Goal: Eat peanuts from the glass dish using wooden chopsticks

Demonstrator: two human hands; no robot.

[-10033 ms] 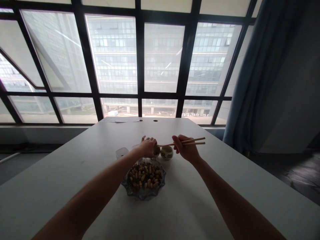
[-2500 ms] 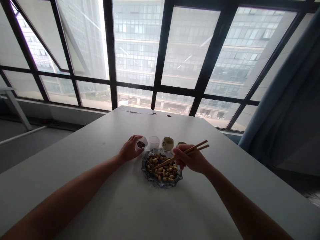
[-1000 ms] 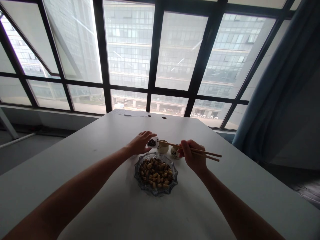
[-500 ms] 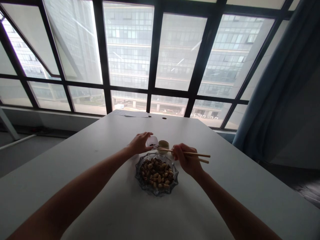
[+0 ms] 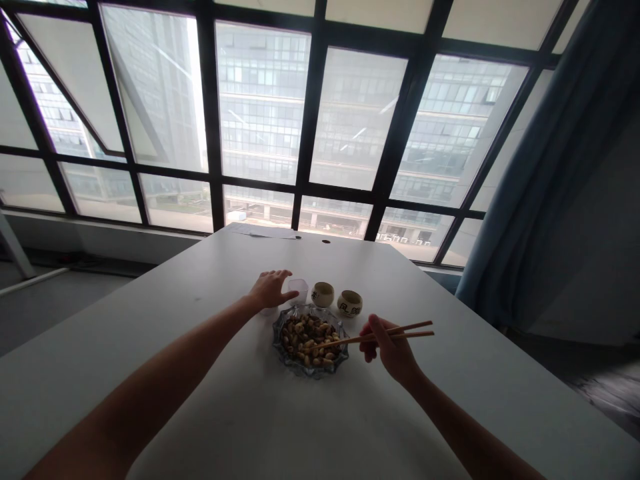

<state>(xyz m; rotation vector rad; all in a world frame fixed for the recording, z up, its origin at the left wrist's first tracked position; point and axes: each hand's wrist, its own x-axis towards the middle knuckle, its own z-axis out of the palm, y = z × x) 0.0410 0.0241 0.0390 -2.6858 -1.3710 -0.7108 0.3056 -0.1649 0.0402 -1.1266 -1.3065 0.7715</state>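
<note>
My left hand (image 5: 270,289) is open, thumb and fingers spread, at the left side of a clear plastic cup (image 5: 299,288); whether the thumb touches the cup I cannot tell. Part of another clear container (image 5: 269,311) shows beneath this hand. My right hand (image 5: 387,345) is closed around a pair of chopsticks (image 5: 417,331), whose tips reach down among the nuts (image 5: 304,328) in a scalloped glass bowl (image 5: 311,375). The nuts are brown and tan, mixed with smaller dark pieces. Whether the tips pinch anything is too small to make out.
Behind the bowl stand two small cream cups, the left cup (image 5: 323,294) and the right cup (image 5: 350,304), both with dark characters. White paper (image 5: 273,233) lies at the far end of the white table (image 5: 225,393). A blue curtain (image 5: 530,193) hangs at right, beside large windows.
My right hand has brought the chopsticks from the clear cup back and down into the bowl. My left hand has shifted left and its fingers have opened away from the cup.
</note>
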